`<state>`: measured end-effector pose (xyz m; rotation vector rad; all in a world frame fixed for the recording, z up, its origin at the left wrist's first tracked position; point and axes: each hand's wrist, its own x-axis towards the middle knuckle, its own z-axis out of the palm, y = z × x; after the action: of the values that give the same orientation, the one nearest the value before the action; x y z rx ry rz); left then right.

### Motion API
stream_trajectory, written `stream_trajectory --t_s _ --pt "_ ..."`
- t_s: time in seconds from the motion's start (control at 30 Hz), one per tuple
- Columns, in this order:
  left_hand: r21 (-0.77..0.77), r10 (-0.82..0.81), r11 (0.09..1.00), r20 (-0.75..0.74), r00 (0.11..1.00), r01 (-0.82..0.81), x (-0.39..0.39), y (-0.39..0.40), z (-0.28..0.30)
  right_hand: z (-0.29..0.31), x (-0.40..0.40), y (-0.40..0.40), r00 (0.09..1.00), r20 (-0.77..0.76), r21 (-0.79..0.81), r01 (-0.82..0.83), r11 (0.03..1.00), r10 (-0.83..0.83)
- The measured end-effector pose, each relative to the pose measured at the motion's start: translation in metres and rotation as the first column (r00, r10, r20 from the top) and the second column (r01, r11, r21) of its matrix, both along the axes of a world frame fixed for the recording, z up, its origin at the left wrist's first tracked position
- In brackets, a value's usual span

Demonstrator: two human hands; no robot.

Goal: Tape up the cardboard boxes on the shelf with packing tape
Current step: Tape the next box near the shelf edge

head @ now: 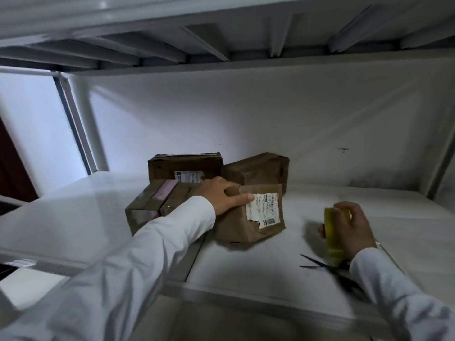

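White sleeves (118,286) reached in over the shelf (246,274). Nearest of four cardboard boxes, the front box (248,220) sat tilted mid-shelf, its torn label (264,209) facing out; the left hand (221,194) clasped its top corner. Just right, the right hand (354,230) gripped a yellowish tape roll (332,236) above open scissors (327,268). Behind stood three other boxes (184,166).

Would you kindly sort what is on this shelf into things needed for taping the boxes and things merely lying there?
For the job:
front box under the left hand
tape roll in the right hand
scissors
three other boxes

Just there:
white shelf
shipping label
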<state>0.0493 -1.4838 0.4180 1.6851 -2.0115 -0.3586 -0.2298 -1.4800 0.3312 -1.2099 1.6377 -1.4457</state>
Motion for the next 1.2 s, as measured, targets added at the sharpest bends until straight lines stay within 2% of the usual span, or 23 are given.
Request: stream_trajectory --t_s 0.1,0.17,0.27,0.43,0.57,0.63,0.67,0.7,0.73,0.77,0.8,0.9,1.0,1.1,1.2 --pt "0.14 -0.107 0.985 0.021 0.994 0.103 0.0 0.012 -0.003 0.026 0.031 0.012 0.993 0.058 -0.005 -0.099 0.995 0.099" --pt "0.24 -0.184 0.952 -0.048 0.982 0.19 -0.005 0.017 -0.004 0.031 0.044 0.012 0.986 0.07 0.01 -0.155 0.988 0.154" --pt "0.284 -0.163 0.933 -0.216 0.963 0.221 -0.003 0.023 -0.003 0.03 0.057 0.006 0.983 -0.022 0.066 -0.182 0.981 0.184" --pt "0.323 -0.136 0.921 -0.253 0.958 0.216 -0.008 0.022 -0.01 0.042 0.069 0.01 0.947 -0.204 0.151 -0.221 0.964 0.249" --pt "0.487 -0.083 0.82 -0.417 0.905 0.3 -0.011 0.029 -0.001 0.051 0.066 0.006 0.904 -0.307 0.187 -0.251 0.95 0.299" --pt "0.44 -0.169 0.844 -0.324 0.931 0.306 -0.005 0.029 0.007 0.056 0.065 0.006 0.857 -0.342 0.238 -0.318 0.918 0.386" --pt "0.371 -0.227 0.886 -0.174 0.958 0.277 -0.001 0.028 0.013 0.057 0.065 0.006 0.837 -0.338 0.251 -0.36 0.899 0.43" --pt "0.298 -0.269 0.923 0.045 0.962 0.244 0.002 0.026 0.017 0.056 0.066 0.005 0.823 -0.328 0.26 -0.393 0.882 0.464" --pt "0.241 -0.289 0.943 0.251 0.924 0.229 0.005 0.022 0.019 0.055 0.068 0.004 0.817 -0.311 0.259 -0.419 0.87 0.486" --pt "0.224 -0.313 0.944 0.386 0.868 0.241 0.006 0.02 0.02 0.054 0.071 0.002 0.814 -0.298 0.256 -0.435 0.863 0.498" --pt "0.251 -0.356 0.931 0.453 0.817 0.266 0.005 0.018 0.018 0.053 0.074 0.001 0.809 -0.301 0.25 -0.443 0.861 0.504" --pt "0.413 -0.475 0.866 0.505 0.72 0.281 -0.007 0.013 0.004 0.052 0.081 0.0 0.816 -0.31 0.2 -0.445 0.873 0.487" --pt "0.461 -0.497 0.846 0.494 0.714 0.269 -0.012 0.009 -0.005 0.053 0.082 0.003 0.826 -0.337 0.158 -0.424 0.892 0.452" --pt "0.496 -0.516 0.827 0.481 0.709 0.265 -0.011 0.011 -0.003 0.054 0.082 0.005 0.828 -0.338 0.182 -0.41 0.894 0.448" --pt "0.481 -0.503 0.842 0.532 0.681 0.246 -0.012 0.014 0.0 0.055 0.083 0.006 0.826 -0.35 0.18 -0.403 0.897 0.441"
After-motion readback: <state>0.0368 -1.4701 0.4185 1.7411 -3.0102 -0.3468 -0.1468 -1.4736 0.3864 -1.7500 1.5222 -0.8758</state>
